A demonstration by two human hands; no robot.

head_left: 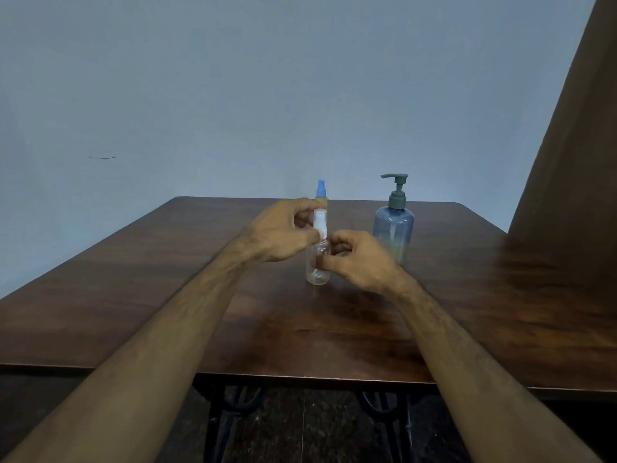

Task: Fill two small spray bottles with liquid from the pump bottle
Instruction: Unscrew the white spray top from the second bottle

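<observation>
A small clear spray bottle (pixel 317 274) stands upright near the middle of the dark wooden table (pixel 167 295). My left hand (pixel 280 233) pinches its white spray top (pixel 320 222) from the left. My right hand (pixel 357 259) grips the bottle's body from the right. Behind them stands a second small spray bottle (pixel 321 192) with a blue cap, its lower part hidden by my left hand. The blue pump bottle (pixel 394 228) with a grey-green pump head stands to the right, a pale liquid in its lower part.
A brown curtain (pixel 574 162) hangs at the right and reaches down to the table's right side. A plain grey-blue wall lies behind the table. Black metal legs (pixel 230 416) show under the near edge.
</observation>
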